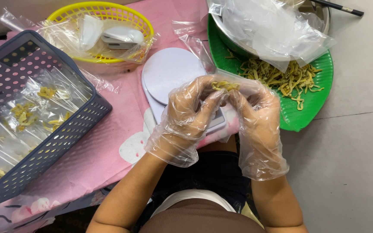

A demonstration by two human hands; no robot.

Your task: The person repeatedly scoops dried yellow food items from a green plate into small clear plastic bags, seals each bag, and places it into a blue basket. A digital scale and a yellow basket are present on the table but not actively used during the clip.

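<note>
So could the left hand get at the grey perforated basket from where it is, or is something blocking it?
Probably yes. The left hand is busy pinching a small clear bag with the right hand, but only bare pink cloth lies between it and the grey basket.

Scale (169, 71) between crate (5, 77) and tray (311, 103)

**Even, soft light and a mostly sharp frame**

The scene was brightly and evenly lit from above, with no hard shadows; only faint shade lay under the blue basket (52, 142) and beneath the forearms. Small white glints showed on the clear plastic gloves of the left hand (186, 116) and right hand (255, 121), and on the plastic sheet (273, 26) at the top. Focus was crisp at centre. The frame edges bowed slightly, as with a wide lens.
</note>
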